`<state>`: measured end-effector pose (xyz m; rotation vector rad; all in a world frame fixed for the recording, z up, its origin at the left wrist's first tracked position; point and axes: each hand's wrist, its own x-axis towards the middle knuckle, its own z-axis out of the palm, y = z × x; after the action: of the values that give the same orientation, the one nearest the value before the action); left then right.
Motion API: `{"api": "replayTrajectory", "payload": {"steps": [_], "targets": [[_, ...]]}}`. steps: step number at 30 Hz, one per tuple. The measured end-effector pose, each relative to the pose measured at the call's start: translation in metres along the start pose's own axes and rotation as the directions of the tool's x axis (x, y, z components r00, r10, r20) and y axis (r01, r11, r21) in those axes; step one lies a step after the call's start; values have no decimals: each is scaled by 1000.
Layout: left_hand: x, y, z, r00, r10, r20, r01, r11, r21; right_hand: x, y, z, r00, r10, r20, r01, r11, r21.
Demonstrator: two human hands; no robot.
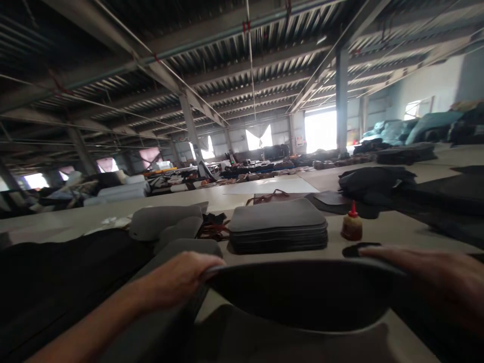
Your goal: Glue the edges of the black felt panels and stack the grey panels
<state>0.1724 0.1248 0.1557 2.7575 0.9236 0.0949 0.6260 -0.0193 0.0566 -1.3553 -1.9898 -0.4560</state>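
Observation:
A dark, flexible sheet with a thin pale edge (302,295) hangs bowed between my two hands, above the table. My left hand (189,275) pinches its left corner, thumb and fingers closed. At the opposite end my right hand (419,267) grips the right side, partly blurred, with some fingers hidden. Just beyond the held piece lies a neat stack of grey rounded-corner sheets (278,224). A small bottle with a red nozzle cap and amber contents (352,225) stands right of the stack, close to my right hand.
Loose grey pieces (164,222) and a large black sheet of material (68,282) cover the left side. Brown straps (215,229) lie beside the stack. At the right rest crumpled dark pieces (374,184). Farther back are white rolls (121,191) and a pillar (341,101).

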Motion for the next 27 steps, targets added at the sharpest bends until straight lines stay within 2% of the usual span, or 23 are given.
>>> {"api": "replayTrajectory", "payload": {"steps": [2,3,6,8,9,11,12,14,15,17,18,20,23,27], "targets": [[26,-16,-35,989,33,-141,-5,981,196,65,18,-10,995,-20,102,26,998,-53],[39,-23,-52,971,48,-232,26,953,303,94,26,-13,997,-35,63,40,996,-80],[71,-41,-94,906,54,-421,130,909,397,160,41,-15,993,-17,-117,-12,970,-241],[91,-50,-109,848,58,-526,181,903,390,184,46,-11,975,-23,-221,-42,957,-287],[101,-56,-111,821,60,-568,199,902,383,191,50,-6,967,-37,-251,-39,956,-291],[124,-72,-101,795,59,-604,212,905,368,197,62,13,958,-66,-278,-21,954,-298],[137,-83,-88,800,55,-598,208,909,362,197,72,27,959,-76,-275,-10,954,-300],[162,-107,-52,837,40,-545,187,917,354,191,96,64,975,-75,-211,10,955,-297],[175,-119,-31,862,24,-506,176,922,344,186,108,84,986,-67,-150,20,956,-294],[194,-142,13,904,-7,-428,157,936,316,173,130,124,998,-47,51,60,952,-299],[202,-152,32,920,-16,-391,144,943,300,165,138,141,988,-30,149,73,953,-293],[210,-167,60,938,-24,-346,123,956,268,151,149,165,967,4,255,72,955,-287],[213,-180,74,949,-18,-316,96,968,232,140,152,177,960,52,274,34,953,-301],[216,-186,68,955,-5,-296,72,974,216,140,150,170,957,54,286,37,952,-305]]}}
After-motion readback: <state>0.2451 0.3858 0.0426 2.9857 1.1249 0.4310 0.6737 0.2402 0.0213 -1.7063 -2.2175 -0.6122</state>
